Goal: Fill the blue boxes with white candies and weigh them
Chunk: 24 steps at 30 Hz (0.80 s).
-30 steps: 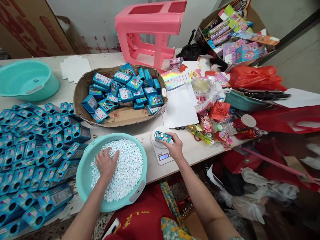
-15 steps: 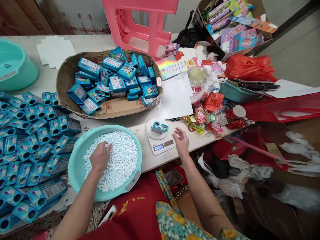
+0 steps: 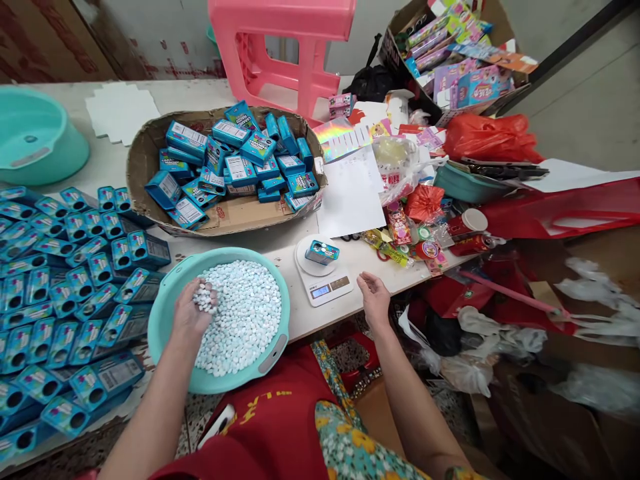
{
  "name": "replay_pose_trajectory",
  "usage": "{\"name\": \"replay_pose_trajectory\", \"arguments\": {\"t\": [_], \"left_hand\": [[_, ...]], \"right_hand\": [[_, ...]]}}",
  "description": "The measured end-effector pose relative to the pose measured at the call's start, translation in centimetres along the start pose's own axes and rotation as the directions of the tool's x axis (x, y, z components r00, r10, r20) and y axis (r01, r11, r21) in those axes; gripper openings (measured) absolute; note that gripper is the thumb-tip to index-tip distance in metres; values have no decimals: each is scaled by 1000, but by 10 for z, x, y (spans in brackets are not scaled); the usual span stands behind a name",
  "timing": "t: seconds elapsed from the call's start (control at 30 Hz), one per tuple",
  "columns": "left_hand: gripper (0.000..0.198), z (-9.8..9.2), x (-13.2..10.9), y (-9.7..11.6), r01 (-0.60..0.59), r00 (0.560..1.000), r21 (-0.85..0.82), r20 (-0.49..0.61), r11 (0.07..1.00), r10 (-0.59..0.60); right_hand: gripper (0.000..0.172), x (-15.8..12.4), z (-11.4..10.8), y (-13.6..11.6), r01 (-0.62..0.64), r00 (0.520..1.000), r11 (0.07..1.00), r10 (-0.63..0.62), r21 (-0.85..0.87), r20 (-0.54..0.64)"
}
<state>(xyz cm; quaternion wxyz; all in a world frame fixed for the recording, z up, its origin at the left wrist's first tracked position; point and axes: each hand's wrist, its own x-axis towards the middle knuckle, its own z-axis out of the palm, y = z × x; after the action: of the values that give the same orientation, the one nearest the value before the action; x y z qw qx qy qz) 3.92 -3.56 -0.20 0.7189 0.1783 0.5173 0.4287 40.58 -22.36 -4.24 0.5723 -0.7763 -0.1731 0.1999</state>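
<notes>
My left hand (image 3: 193, 310), palm up and fingers curled, cups a small heap of white candy pellets (image 3: 205, 298) over the left side of a turquoise basin (image 3: 170, 353). Loose pale pellets (image 3: 243, 313) lie spread in the basin. To the right, a blue candy tin (image 3: 323, 252) with an opening at one end lies on the round plate of a white kitchen scale (image 3: 330, 288); its display is lit, but the digits are too small to read. My right hand (image 3: 375, 300) hangs just right of the scale, fingers drawn together, nothing visible in them.
Many opened blue tins (image 3: 83, 287) stand in rows at the left. A cut-down cardboard box (image 3: 225, 223) of blue boxes sits behind the basin. Paper (image 3: 350, 200), sweets and a red bag (image 3: 490, 137) crowd the right. A pink stool (image 3: 280, 17) is at the back.
My left hand has lifted out of the pellets and turned up with a handful in it. My right hand's spread fingers have drawn together, slightly farther from the scale. The camera view has shifted slightly.
</notes>
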Motion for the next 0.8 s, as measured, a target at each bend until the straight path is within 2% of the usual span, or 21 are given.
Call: {"name": "replay_pose_trajectory", "arguments": {"t": [0.1,0.17,0.23,0.33,0.43,0.5,0.53,0.6,0.7,0.8], "left_hand": [[25,5,-5,-2,-131,991,187,5,974,132],[24,6,-8,-4,-261,963,362,41,895,265],[23,5,-11,-5,-369,921,578,119,728,372],[25,3,-12,-7,-421,879,821,264,386,397],[25,1,-11,-9,-510,813,856,448,84,373],[26,2,-10,-12,-566,756,824,533,-31,380],[28,4,-10,-13,-571,743,820,537,-41,399],[32,11,-12,-17,-546,758,837,468,48,453],[34,29,-17,-25,-465,847,802,279,375,453],[37,54,-24,-29,-338,937,574,130,746,324]], "right_hand": [[43,1,9,-4,0,1000,1000,0,10,30],[42,2,16,-6,1,999,1000,-1,14,53],[42,4,23,-10,3,997,1000,-4,16,76],[40,6,31,-15,8,994,1000,-10,18,110],[44,7,41,-23,20,985,1000,-22,17,170],[59,11,50,-28,60,968,998,-56,-9,244],[68,13,56,-30,90,957,996,-78,-28,280],[77,20,70,-34,136,934,989,-111,-51,338],[57,28,87,-44,157,918,986,-127,-52,375],[42,21,93,-71,263,882,962,-207,-78,423]]}}
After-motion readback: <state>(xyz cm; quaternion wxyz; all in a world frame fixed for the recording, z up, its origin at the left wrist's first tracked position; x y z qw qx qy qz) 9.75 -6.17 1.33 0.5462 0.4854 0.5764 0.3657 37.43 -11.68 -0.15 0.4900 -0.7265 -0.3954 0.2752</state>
